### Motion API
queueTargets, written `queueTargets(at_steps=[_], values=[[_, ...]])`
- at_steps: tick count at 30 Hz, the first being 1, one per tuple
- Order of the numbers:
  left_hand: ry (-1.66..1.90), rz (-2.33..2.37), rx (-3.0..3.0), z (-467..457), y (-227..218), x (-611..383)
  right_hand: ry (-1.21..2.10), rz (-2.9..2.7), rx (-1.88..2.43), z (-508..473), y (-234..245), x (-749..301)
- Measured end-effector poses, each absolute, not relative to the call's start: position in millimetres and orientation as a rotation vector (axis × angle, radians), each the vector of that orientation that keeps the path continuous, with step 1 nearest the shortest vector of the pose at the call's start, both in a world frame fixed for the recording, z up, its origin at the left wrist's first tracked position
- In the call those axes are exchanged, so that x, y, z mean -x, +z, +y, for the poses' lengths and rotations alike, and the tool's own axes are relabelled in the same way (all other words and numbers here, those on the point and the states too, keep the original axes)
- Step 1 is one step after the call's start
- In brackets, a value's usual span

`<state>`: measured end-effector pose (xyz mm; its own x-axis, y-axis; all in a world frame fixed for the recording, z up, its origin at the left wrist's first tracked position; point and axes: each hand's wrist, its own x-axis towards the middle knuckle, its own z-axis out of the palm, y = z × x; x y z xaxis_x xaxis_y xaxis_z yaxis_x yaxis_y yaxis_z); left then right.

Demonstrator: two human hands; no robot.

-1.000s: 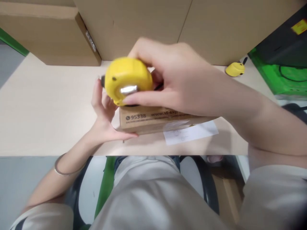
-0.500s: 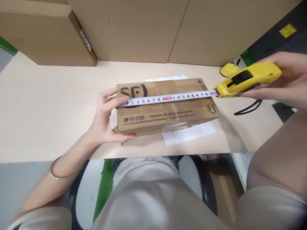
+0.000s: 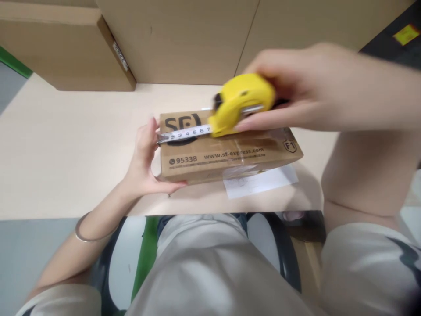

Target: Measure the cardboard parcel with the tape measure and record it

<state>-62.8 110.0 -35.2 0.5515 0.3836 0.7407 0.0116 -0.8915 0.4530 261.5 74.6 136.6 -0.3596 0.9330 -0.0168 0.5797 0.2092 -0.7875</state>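
Pale tabletop [image 3: 82,166] under the carton [image 3: 215,147] — left hand [image 3: 143,164] spread around its left end, right hand [image 3: 292,94] clasping the tape measure [image 3: 241,100] above it — keep the blade [image 3: 190,132] flat.

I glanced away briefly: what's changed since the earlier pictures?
The right hand carried the yellow tape measure rightward past the box, then back left over it, shortening the visible blade. A finger of the left hand, on the blade half a second ago, has lifted off. Unchanged: the box's place, the left thumb against its near side.
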Motion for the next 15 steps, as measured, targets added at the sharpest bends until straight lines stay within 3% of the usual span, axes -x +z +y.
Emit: queueTargets(at_steps=[3,8,11,15], values=[[1.219,0.425,-2.235,104,-37,61,0.524,-2.592,1.057,90,135,-206],[1.266,0.676,-1.895,98,-22,52,0.239,-2.653,0.850,88,149,-191],[1.255,0.791,-1.425,98,-6,40,0.456,-2.424,0.993,76,154,-209],[0.979,0.793,-1.107,98,5,29,0.755,-2.296,1.177,69,128,-226]])
